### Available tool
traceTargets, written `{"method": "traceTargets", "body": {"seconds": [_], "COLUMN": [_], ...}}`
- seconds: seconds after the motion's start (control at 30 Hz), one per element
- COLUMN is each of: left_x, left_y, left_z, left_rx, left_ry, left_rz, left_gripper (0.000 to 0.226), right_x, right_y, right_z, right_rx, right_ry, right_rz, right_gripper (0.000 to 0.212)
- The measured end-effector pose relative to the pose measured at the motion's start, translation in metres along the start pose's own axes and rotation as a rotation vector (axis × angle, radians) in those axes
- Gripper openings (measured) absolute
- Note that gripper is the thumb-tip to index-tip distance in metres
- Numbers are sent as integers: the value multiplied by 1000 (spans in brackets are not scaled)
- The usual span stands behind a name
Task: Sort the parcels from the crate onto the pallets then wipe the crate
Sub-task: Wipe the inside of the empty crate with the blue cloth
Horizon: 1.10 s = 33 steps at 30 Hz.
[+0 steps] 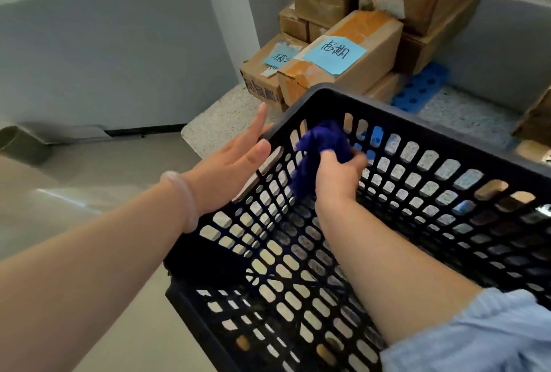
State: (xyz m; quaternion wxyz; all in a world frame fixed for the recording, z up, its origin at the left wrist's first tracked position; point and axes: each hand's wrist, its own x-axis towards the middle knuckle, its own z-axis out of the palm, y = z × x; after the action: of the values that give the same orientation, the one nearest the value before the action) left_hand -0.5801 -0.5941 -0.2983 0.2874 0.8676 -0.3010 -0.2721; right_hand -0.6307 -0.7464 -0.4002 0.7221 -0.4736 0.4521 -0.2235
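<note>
1. The left hand is held open, fingers straight and together, and is laid flat against the outside of the crate at its near-left wall.
2. The right hand is closed round a bunched dark blue cloth, which is gripped inside the crate.
3. The cloth is pressed to the inner face of the same wall, just across from the left palm.
4. The black crate is found under and around the right forearm; speckled floor is seen through its holes.
5. A pale bracelet is worn on the left wrist, and a light blue sleeve is pushed up on the right arm.
6. Beyond both hands, past the crate's far rim, brown parcels are stacked on a blue pallet.
7. Blue labels with handwriting are stuck on the nearest parcels.
</note>
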Motion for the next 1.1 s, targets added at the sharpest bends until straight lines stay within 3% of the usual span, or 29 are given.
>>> {"method": "traceTargets", "body": {"seconds": [0.1, 0.23, 0.3, 0.47, 0.6, 0.7, 0.8, 0.9, 1.0, 1.1], "left_x": [1, 4, 4, 3, 2, 2, 2, 2, 2, 2], "left_y": [-1, -4, -4, -4, -4, -5, -7, -7, -5, -4], "left_z": [0, 1, 1, 2, 4, 3, 3, 2, 1, 2], "left_rx": [13, 5, 8, 29, 65, 72, 66, 68, 58, 61], "left_ry": [11, 20, 24, 37, 39, 39, 43, 41, 32, 25], "left_rz": [16, -5, 4, 20, 10, 8, 14, 18, 10, 20], "left_gripper": [74, 68, 71, 78, 70, 74, 75, 78, 80, 82], "right_x": [-18, -48, -56, -92, -117, -114, -95, -69, -35, -2], "right_y": [15, 51, 64, 94, 107, 103, 84, 61, 39, 28], "right_z": [17, 9, -2, -21, -32, -33, -33, -40, -40, -24], "right_rx": [-33, -179, -250, -368, -577, -589, -511, -262, -93, -204], "right_ry": [-78, -209, -271, -518, -818, -884, -790, -472, -251, -227], "right_rz": [-45, -152, -155, -2, 165, 190, 277, 368, 249, 75], "right_gripper": [50, 22, 19, 22, 20, 19, 13, 10, 25, 49]}}
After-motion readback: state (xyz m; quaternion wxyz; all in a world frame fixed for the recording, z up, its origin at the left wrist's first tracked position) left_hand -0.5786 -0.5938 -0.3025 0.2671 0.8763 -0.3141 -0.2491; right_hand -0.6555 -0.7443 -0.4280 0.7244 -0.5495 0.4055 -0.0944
